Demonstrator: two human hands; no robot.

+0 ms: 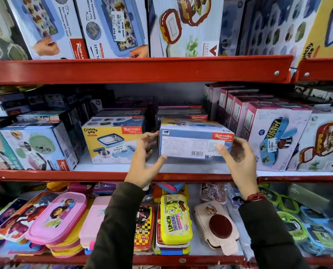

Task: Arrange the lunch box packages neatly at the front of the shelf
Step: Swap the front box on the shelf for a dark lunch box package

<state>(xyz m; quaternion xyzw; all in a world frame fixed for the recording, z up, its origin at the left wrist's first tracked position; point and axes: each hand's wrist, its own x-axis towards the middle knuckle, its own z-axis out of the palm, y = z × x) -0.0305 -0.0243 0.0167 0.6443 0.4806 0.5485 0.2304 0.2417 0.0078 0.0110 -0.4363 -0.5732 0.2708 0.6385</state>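
My left hand (144, 162) and right hand (237, 162) are spread wide, fingertips clasping either end of the blue Rishabh lunch box package (192, 144) on the middle shelf (111, 174), set back from its front edge. Beside it the yellow Crunchy Bite box (113, 140) also sits back from the lip. I'd say the fronting is partly done; more boxes (179, 112) wait behind.

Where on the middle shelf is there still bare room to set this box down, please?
Bare shelf shows in front of the yellow Crunchy Bite box and under the blue box held by both hands. The pink boxes on the right are crowded.
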